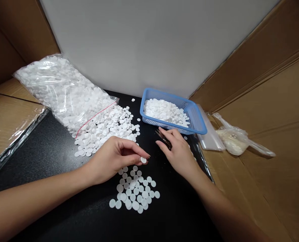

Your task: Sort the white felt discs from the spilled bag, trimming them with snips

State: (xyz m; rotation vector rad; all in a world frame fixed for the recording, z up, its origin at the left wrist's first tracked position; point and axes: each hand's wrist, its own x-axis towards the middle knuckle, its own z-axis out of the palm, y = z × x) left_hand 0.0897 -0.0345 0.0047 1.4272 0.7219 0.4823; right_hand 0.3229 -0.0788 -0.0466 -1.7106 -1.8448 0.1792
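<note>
Between thumb and forefinger, my left hand (118,158) pinches a small round white disc (143,160). My right hand (177,151) is curled around a pair of small dark snips (164,138), whose two narrow tips point up and left, apart from the disc. Below my left hand lies a loose scatter of white discs (136,193) on the black tabletop (179,208). A bigger heap of loose discs (114,126) spreads behind that hand, at the mouth of a clear plastic bag (61,90) full of them. Beyond my right hand stands a blue mesh basket (198,117) with discs in it.
A grey-white wall (139,43) rises behind the table, with cardboard panels (272,94) at the right and cardboard (10,117) at the left. Flat clear plastic bags (211,137) and a knotted bag with pale contents (233,139) lie to the right of the basket.
</note>
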